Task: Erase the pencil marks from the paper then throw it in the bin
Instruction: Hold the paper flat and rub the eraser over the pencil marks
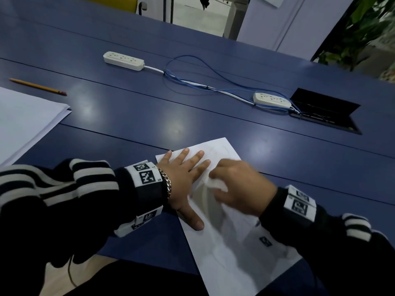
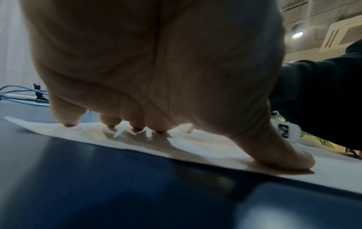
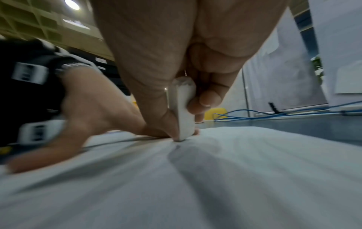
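Note:
A white sheet of paper (image 1: 233, 248) with faint pencil curves lies slanted on the blue table (image 1: 132, 116), its near end past the table's edge. My left hand (image 1: 186, 178) lies flat on the paper's left part, fingers spread and straight, thumb pressed down near the sheet's edge (image 2: 284, 161). My right hand (image 1: 239, 186) pinches a white eraser (image 3: 183, 111) between thumb and fingers, its lower end pressed on the paper (image 3: 235, 170) just right of the left fingertips. The right hand is blurred in the head view. No bin is in view.
A stack of white sheets (image 1: 23, 120) lies at the left, a yellow pencil (image 1: 38, 86) behind it. Two white power strips (image 1: 124, 60) (image 1: 272, 99) with blue cables (image 1: 192, 82) cross the table's middle. An open cable hatch (image 1: 327, 112) is at the right.

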`<move>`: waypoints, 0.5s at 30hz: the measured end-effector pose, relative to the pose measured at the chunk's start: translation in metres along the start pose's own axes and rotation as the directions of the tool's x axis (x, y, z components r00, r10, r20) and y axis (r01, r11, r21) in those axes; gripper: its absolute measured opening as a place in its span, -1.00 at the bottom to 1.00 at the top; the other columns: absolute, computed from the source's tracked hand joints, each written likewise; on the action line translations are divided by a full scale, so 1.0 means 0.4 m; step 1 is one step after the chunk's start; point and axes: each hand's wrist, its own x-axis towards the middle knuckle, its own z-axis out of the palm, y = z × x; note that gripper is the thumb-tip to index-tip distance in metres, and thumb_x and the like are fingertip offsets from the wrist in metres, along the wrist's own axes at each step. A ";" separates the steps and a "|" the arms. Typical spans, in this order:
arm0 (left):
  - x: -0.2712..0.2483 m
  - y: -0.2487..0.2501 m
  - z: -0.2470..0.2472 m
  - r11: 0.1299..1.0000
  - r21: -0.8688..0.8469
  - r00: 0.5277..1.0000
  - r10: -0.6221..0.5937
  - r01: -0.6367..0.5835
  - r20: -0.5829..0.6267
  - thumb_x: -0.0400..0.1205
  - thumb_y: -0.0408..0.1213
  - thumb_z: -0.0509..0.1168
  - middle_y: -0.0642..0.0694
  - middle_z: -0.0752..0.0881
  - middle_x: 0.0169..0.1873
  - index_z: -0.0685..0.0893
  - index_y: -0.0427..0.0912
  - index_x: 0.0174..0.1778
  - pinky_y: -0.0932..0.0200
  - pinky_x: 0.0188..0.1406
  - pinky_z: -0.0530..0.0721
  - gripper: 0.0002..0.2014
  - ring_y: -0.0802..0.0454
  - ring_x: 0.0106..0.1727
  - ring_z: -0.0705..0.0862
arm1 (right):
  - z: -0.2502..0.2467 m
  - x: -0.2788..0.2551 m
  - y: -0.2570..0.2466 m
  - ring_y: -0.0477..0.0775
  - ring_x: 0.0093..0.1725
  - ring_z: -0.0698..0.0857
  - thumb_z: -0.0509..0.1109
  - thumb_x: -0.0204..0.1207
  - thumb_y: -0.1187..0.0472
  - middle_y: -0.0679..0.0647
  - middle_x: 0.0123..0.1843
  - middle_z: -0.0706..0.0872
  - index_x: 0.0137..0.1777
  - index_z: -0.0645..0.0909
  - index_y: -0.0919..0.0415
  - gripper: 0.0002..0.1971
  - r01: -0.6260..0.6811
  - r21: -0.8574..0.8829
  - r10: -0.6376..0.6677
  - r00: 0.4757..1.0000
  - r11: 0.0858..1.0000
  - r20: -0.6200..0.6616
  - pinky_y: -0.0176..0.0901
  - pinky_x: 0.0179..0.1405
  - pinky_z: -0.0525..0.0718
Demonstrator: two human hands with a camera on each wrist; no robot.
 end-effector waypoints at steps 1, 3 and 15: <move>-0.001 0.002 -0.001 1.000 0.006 1.000 0.001 -0.001 0.002 0.07 0.80 0.34 0.08 -0.56 0.77 -0.57 0.11 0.76 -0.42 0.78 -0.31 0.64 -0.18 0.81 -0.49 | 0.003 -0.016 -0.023 0.13 0.05 0.68 0.35 0.47 -0.06 0.00 0.05 0.67 0.12 0.70 0.03 -0.70 0.043 0.020 -0.044 0.998 0.999 0.047 0.04 0.04 0.68; -0.003 0.003 -0.003 1.000 0.007 1.000 0.000 0.000 0.000 0.08 0.80 0.35 0.08 -0.56 0.77 -0.57 0.11 0.76 -0.43 0.78 -0.30 0.64 -0.18 0.81 -0.49 | -0.006 -0.019 -0.026 0.09 0.03 0.66 0.34 0.48 -0.09 -0.02 0.02 0.66 0.09 0.71 0.01 -0.71 0.057 0.033 -0.061 0.992 0.998 0.112 0.03 0.01 0.67; -0.003 -0.006 -0.007 1.000 -0.025 1.000 0.013 -0.014 -0.007 0.08 0.77 0.40 0.14 -0.52 0.78 -0.50 0.18 0.79 -0.39 0.78 -0.34 0.62 -0.12 0.81 -0.49 | -0.052 -0.032 0.057 0.07 0.11 0.73 0.47 0.47 -0.09 -0.02 0.08 0.79 0.20 0.76 0.00 -0.65 -0.074 0.057 0.079 0.993 0.996 -0.092 -0.05 0.18 0.63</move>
